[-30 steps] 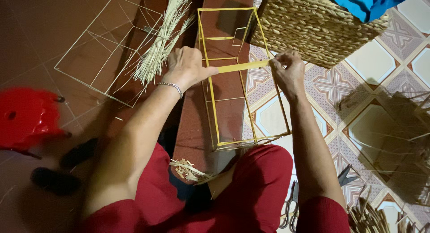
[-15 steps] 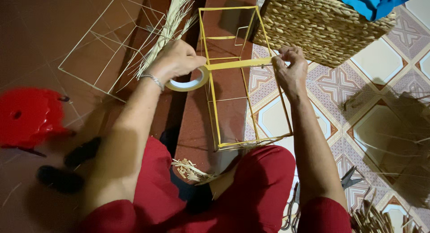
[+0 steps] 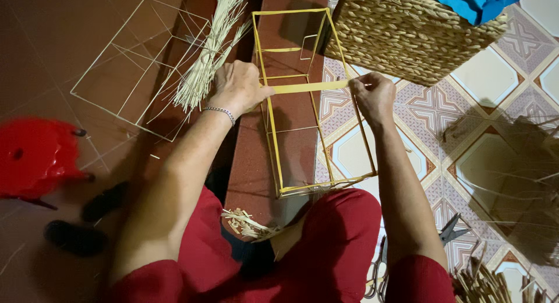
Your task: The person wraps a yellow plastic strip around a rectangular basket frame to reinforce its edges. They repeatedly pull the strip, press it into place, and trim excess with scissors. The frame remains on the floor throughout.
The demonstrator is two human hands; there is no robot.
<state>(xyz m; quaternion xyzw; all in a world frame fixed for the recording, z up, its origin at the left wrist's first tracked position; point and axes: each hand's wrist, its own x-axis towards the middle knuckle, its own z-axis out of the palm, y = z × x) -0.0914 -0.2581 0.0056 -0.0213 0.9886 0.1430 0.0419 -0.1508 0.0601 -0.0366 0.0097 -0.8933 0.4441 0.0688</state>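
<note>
The person wore red short sleeves (image 3: pixel 419 277) and red trousers (image 3: pixel 340 233), both arms were bare below the sleeves, and a thin silver chain bracelet (image 3: pixel 220 111) sat on the left wrist, while the hands carried no gloves.

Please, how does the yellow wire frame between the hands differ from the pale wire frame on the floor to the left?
The yellow frame has yellow-wrapped bars; the pale frame has bare, thin, whitish ones. The yellow frame lies over the reddish step and patterned tiles, between the left hand and right hand, which stretch a yellow strip across it; the pale frame lies untouched on the brown floor beside a straw bundle. Both are open, box-shaped wire frames.
</note>
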